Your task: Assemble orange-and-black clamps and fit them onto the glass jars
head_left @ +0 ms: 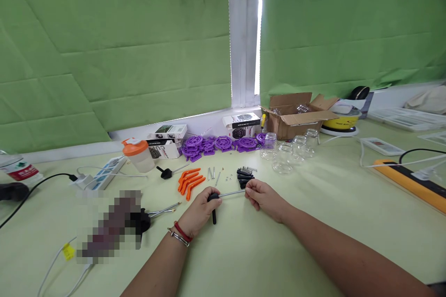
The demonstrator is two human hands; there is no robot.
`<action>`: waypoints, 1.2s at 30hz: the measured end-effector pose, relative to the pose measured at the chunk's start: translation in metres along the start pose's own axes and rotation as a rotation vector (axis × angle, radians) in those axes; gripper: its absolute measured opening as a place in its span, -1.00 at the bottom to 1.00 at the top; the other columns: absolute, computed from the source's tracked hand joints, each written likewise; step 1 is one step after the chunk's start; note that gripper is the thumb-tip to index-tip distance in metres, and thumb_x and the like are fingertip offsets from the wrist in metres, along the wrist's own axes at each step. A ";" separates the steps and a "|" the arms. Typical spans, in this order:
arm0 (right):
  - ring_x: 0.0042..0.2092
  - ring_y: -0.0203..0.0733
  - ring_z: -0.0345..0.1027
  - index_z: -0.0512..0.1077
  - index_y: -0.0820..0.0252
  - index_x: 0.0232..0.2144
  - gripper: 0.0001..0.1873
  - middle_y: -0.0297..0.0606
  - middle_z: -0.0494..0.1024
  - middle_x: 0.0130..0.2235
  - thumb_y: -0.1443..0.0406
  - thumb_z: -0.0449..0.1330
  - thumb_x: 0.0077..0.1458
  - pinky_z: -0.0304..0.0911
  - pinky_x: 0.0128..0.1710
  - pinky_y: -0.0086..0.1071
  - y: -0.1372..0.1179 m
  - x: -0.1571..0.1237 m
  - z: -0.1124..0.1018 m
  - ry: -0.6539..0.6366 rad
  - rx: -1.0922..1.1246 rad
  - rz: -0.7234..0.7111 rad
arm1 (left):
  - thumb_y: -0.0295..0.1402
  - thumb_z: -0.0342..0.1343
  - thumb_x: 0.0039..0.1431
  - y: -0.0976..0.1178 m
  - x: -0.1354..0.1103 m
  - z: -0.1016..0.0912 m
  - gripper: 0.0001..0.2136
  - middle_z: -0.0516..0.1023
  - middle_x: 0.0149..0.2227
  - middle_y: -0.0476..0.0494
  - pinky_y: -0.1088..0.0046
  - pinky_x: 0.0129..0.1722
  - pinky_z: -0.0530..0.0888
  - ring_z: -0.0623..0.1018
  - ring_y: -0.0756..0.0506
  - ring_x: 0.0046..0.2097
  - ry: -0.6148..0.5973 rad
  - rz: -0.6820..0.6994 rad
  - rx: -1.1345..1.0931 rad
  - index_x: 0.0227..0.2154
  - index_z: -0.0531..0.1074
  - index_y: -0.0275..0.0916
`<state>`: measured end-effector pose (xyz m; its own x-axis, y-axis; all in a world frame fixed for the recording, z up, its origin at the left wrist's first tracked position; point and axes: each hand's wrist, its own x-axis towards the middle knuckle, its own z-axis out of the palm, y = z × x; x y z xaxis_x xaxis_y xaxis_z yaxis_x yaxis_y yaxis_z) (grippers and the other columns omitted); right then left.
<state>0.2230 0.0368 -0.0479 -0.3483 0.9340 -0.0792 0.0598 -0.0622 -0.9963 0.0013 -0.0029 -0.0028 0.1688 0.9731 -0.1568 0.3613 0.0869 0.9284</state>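
My left hand (200, 211) is closed around the black T-shaped handle of a screwdriver-like tool (213, 204); its thin metal shaft (232, 193) runs right to my right hand (262, 197), which pinches the shaft's tip. Just beyond my right hand lie black plastic parts with small springs (245, 176). Orange curved plastic pieces (190, 181) and loose metal pins (213, 174) lie beyond my left hand. A second black-handled tool (167, 172) rests farther left.
Purple round plastic parts (216, 144), small boxes (167, 141), an orange-lidded cup (138, 154), glass jars (292, 151) and an open cardboard box (296, 116) line the back. A power strip (104, 174) sits at left, an orange one (411, 181) at right. A blurred patch (111, 225) lies at left.
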 end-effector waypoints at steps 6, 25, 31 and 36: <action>-0.59 -0.41 0.07 0.24 0.19 -0.51 -0.65 -0.45 0.23 -0.61 0.03 0.01 0.09 0.06 -0.60 -0.48 -0.003 0.000 0.001 0.001 -0.076 0.010 | -0.23 0.04 -0.01 0.001 0.000 0.000 -0.75 0.20 -0.47 0.06 0.47 -0.34 0.19 0.20 -0.02 -0.37 -0.004 0.005 -0.001 -0.27 0.31 -0.22; -0.52 -0.40 0.13 0.22 0.16 -0.38 -0.74 -0.40 0.31 -0.46 0.13 0.15 -0.03 0.10 -0.60 -0.50 -0.003 -0.002 0.001 -0.023 0.011 -0.007 | -0.19 0.07 0.00 -0.008 0.004 0.001 -0.72 0.21 -0.47 0.06 0.48 -0.37 0.20 0.21 0.00 -0.39 -0.014 0.023 -0.033 -0.26 0.31 -0.23; -0.55 -0.40 0.13 0.24 0.19 -0.46 -0.69 -0.41 0.29 -0.53 0.05 0.08 0.04 0.11 -0.58 -0.48 -0.004 -0.001 0.000 -0.013 -0.031 0.015 | -0.17 0.08 -0.01 -0.011 0.005 0.001 -0.70 0.21 -0.47 0.06 0.48 -0.37 0.20 0.21 -0.01 -0.39 -0.015 0.027 -0.046 -0.25 0.32 -0.23; -0.59 -0.40 0.10 0.26 0.20 -0.52 -0.62 -0.44 0.25 -0.61 0.01 0.02 0.07 0.08 -0.58 -0.46 -0.006 -0.001 0.001 0.004 -0.089 0.030 | -0.17 0.08 -0.01 -0.013 0.006 0.000 -0.70 0.22 -0.47 0.06 0.47 -0.36 0.19 0.21 -0.01 -0.39 -0.011 0.031 -0.055 -0.24 0.33 -0.23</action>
<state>0.2221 0.0361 -0.0423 -0.3412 0.9337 -0.1087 0.1528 -0.0590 -0.9865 -0.0019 0.0018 -0.0156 0.1898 0.9731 -0.1308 0.3044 0.0683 0.9501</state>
